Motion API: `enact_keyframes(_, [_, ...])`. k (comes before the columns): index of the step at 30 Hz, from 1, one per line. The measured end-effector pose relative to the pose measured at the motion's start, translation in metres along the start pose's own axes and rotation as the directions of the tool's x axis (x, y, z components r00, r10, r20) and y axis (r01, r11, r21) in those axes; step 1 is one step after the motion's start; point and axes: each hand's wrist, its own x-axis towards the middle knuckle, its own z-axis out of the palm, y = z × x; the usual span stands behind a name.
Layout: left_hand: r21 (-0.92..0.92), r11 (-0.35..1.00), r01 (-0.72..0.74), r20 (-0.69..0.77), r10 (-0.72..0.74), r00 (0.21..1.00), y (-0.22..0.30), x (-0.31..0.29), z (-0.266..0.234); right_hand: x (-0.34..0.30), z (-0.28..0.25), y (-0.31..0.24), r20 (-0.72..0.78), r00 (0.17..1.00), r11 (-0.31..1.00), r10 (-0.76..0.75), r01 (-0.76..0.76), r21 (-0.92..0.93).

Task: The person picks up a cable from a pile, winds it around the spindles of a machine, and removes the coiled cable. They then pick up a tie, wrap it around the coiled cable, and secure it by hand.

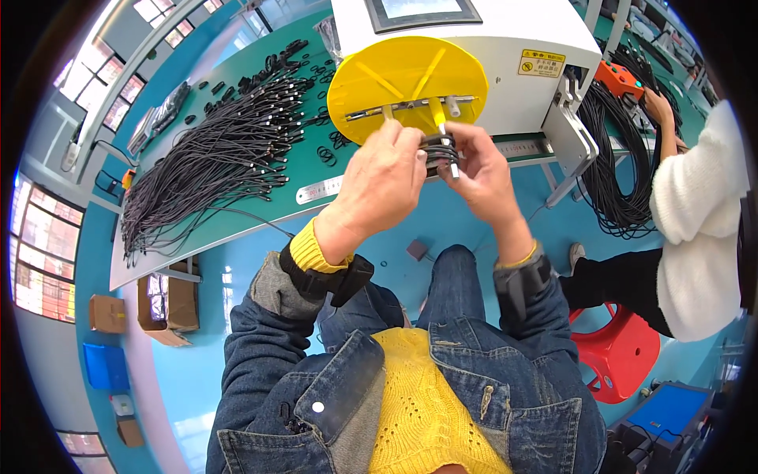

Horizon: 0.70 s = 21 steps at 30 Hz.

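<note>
A small coil of black cable [439, 150] is gripped between my two hands, just in front of a round yellow disc [371, 87] on a white machine. My left hand [371, 180] closes on the coil's left side. My right hand [483, 174] pinches its right side, with the thumb and fingers bent. A pale metal-looking rod or cable end [454, 169] shows at the coil; I cannot tell which. Pegs [452, 107] stand out from a slot across the disc, right above my hands. My fingers hide part of the coil.
Many black cables [213, 150] lie in a heap on the green table [213, 229] at left, with small black rings [326, 155] nearby. A steel ruler [320, 190] lies at the table's edge. At right, a person in a white sleeve [695, 189] reaches past hanging cables [612, 174]; a red stool [620, 351] stands below.
</note>
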Motion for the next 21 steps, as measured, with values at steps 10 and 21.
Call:
enact_keyframes(10, [0.101, 0.995, -0.026, 0.002, 0.026, 1.000, 0.014, 0.003, -0.005, -0.012, 0.045, -0.003, -0.284, 0.877, 0.762, -0.389, 0.133, -0.633])
enact_keyframes(21, [0.140, 0.986, -0.094, 0.120, 0.077, 0.990, 0.010, 0.008, -0.008, -0.012, 0.048, -0.016, -0.319, 0.892, 0.732, -0.321, 0.021, -0.681])
